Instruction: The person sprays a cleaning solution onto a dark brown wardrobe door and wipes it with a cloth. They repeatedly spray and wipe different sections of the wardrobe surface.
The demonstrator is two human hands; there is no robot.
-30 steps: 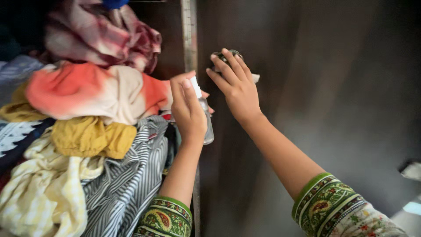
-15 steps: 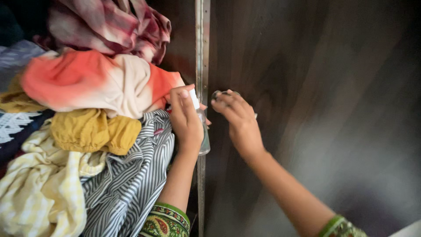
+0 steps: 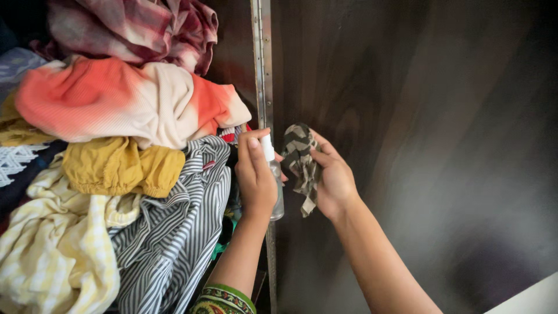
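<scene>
Clothes pile left of door

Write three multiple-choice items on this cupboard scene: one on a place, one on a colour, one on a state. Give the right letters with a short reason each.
1. Where is the small spray bottle?
A. in the left hand
B. on the clothes pile
C. in the right hand

2. What colour is the garment just under the orange-and-cream top?
A. blue
B. mustard yellow
C. black

3. How is the patterned cloth held?
A. spread flat
B. bunched up
C. hung on the hinge

Key: 1 A, left fingers wrap the bottle. 2 B, the mustard garment lies there. 3 B, it is crumpled in the right hand against the dark door.
</scene>
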